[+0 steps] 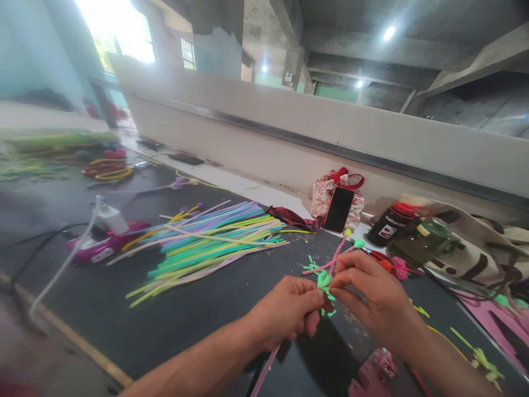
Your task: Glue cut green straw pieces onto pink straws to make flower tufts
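My left hand (287, 309) pinches a small looped piece of mint-green pipe cleaner (323, 279), holding it just above the dark tabletop. From the other side, the fingertips of my right hand (370, 284) close on the same green piece. A pink pipe-cleaner stem (266, 372) hangs down below my left hand; whether it joins the green piece is hidden by the fingers. Short green pipe-cleaner cuttings (313, 266) lie behind and beneath my hands. Beside them are pink stems (334, 256) with yellow and green tips.
Left of my hands lies a wide spread of colored pipe cleaners (215, 242). A purple power strip (97, 248) with cables sits further left. At the back stand a phone (339, 209), a patterned bag (324, 196), a black bottle (390, 223) and a green bottle (430, 240).
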Demonstrator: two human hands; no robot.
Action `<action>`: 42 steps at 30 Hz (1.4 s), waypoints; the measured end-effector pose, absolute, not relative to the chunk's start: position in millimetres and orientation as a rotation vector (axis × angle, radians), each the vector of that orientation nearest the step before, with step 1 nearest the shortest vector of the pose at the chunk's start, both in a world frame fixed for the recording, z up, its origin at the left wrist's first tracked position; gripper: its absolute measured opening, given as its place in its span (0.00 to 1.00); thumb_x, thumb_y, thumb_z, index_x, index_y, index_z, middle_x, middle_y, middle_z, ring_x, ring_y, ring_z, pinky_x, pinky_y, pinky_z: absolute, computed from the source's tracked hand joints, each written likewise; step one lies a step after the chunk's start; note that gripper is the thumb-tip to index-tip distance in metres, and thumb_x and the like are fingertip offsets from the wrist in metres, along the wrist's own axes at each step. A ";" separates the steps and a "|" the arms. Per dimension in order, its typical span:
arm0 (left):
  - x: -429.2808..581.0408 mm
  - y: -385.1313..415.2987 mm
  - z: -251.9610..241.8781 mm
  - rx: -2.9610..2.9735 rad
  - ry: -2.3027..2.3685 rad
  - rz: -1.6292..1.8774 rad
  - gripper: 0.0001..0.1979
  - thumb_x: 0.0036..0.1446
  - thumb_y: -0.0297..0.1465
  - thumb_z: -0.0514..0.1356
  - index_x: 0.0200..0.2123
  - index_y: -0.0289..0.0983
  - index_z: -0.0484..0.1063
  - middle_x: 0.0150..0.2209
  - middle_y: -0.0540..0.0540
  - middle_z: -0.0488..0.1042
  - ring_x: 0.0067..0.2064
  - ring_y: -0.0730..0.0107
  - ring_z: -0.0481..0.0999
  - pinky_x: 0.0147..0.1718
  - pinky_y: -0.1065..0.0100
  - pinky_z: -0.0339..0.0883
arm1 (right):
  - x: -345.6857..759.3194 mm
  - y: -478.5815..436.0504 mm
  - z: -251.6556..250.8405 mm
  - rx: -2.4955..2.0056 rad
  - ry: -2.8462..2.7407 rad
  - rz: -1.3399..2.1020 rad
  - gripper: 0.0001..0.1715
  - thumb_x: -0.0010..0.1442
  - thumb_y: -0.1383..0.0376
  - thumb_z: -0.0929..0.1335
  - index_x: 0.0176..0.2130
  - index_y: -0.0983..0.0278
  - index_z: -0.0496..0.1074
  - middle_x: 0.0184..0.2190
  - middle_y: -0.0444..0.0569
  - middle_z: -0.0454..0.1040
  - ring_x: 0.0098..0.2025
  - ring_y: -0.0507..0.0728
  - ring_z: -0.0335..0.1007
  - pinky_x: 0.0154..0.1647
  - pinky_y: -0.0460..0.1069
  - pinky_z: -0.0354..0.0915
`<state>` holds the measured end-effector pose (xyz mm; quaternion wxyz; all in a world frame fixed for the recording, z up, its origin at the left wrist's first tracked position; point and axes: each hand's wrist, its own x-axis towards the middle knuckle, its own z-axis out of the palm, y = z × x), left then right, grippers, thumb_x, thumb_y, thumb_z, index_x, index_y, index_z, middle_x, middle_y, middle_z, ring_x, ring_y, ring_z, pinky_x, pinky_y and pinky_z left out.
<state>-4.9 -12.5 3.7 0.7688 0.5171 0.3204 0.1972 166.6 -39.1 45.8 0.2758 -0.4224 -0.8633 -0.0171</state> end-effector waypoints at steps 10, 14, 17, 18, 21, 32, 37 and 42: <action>-4.2 -16.1 8.8 1.207 0.727 0.417 0.12 0.50 0.29 0.47 0.25 0.34 0.69 0.09 0.57 0.60 0.09 0.83 0.49 0.11 0.77 0.41 | 163.0 -39.5 51.4 -1.119 -2.331 0.055 0.05 0.56 0.71 0.65 0.30 0.64 0.69 0.32 0.47 0.64 0.36 0.53 0.64 0.34 0.48 0.63; -4.7 -14.8 11.1 1.101 0.682 0.391 0.14 0.50 0.31 0.47 0.25 0.34 0.71 0.09 0.56 0.59 0.08 0.82 0.47 0.09 0.76 0.38 | 165.0 -39.0 53.0 -1.074 -2.332 0.054 0.06 0.56 0.72 0.65 0.32 0.63 0.71 0.32 0.47 0.64 0.36 0.52 0.64 0.34 0.47 0.63; -6.3 -13.4 12.6 1.012 0.631 0.376 0.14 0.50 0.33 0.48 0.25 0.34 0.71 0.08 0.56 0.59 0.08 0.82 0.44 0.07 0.76 0.35 | 169.2 -38.5 53.9 -1.006 -2.342 0.038 0.09 0.55 0.72 0.66 0.36 0.61 0.72 0.34 0.47 0.64 0.35 0.51 0.64 0.33 0.47 0.63; -7.0 -13.0 12.9 0.993 0.618 0.372 0.14 0.49 0.33 0.49 0.25 0.34 0.71 0.08 0.56 0.58 0.08 0.82 0.44 0.07 0.76 0.34 | 170.4 -38.9 54.6 -1.002 -2.337 0.054 0.10 0.55 0.72 0.66 0.37 0.61 0.72 0.35 0.47 0.64 0.36 0.51 0.64 0.34 0.47 0.63; -8.5 -11.7 13.0 0.947 0.583 0.358 0.14 0.49 0.35 0.50 0.24 0.33 0.71 0.08 0.55 0.59 0.07 0.82 0.45 0.07 0.76 0.35 | 172.3 -42.2 57.8 -1.029 -2.275 0.152 0.12 0.55 0.71 0.67 0.41 0.60 0.71 0.39 0.48 0.65 0.40 0.53 0.65 0.40 0.48 0.63; -7.1 -13.0 9.6 0.879 0.522 0.435 0.14 0.47 0.35 0.51 0.21 0.32 0.70 0.06 0.54 0.58 0.07 0.80 0.50 0.07 0.77 0.40 | 167.2 -38.1 63.8 -1.405 -1.715 0.989 0.13 0.52 0.58 0.67 0.34 0.65 0.70 0.29 0.47 0.72 0.32 0.54 0.66 0.32 0.47 0.61; -7.0 -13.9 9.7 0.876 0.526 0.390 0.14 0.46 0.36 0.51 0.22 0.32 0.70 0.07 0.54 0.59 0.07 0.80 0.50 0.06 0.77 0.38 | 164.4 -37.9 66.3 -1.467 -1.811 0.972 0.12 0.52 0.58 0.66 0.27 0.66 0.70 0.22 0.44 0.67 0.25 0.51 0.59 0.26 0.46 0.56; -7.5 -13.6 12.0 0.897 0.553 0.374 0.13 0.45 0.34 0.51 0.21 0.31 0.70 0.07 0.53 0.59 0.07 0.80 0.49 0.06 0.76 0.38 | 162.2 -36.5 68.9 -1.559 -1.921 0.885 0.09 0.53 0.63 0.65 0.25 0.66 0.70 0.20 0.42 0.66 0.24 0.50 0.57 0.25 0.45 0.54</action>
